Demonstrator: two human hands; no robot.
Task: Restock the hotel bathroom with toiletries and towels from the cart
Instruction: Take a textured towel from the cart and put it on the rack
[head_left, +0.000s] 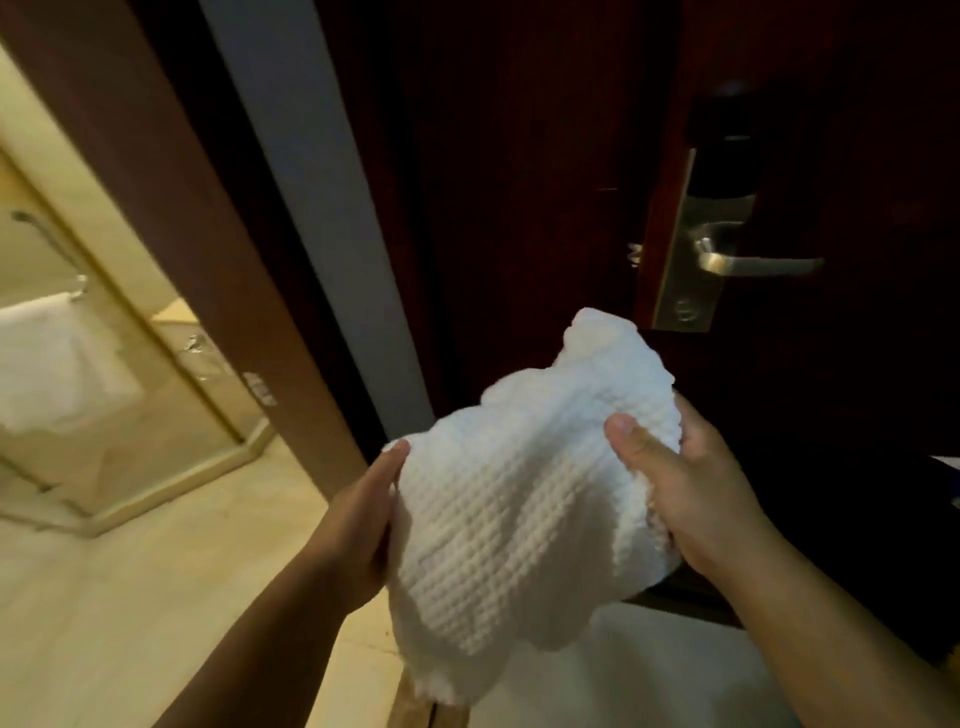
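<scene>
A white waffle-weave towel (519, 493) is bunched up in front of me, held between both hands at chest height. My left hand (358, 525) grips its left edge, thumb on top and fingers hidden under the cloth. My right hand (685, 488) grips the right side, thumb pressed into the fabric. The towel's lower end hangs down past my wrists. The cart is out of view.
On the left, the bathroom doorway with its brown frame (171, 218) opens onto a beige tile floor (130, 587). Inside stand a glass shower enclosure (171, 395) and a white towel on a rail (47, 358). A dark door with a metal lever handle (748, 262) is on the right.
</scene>
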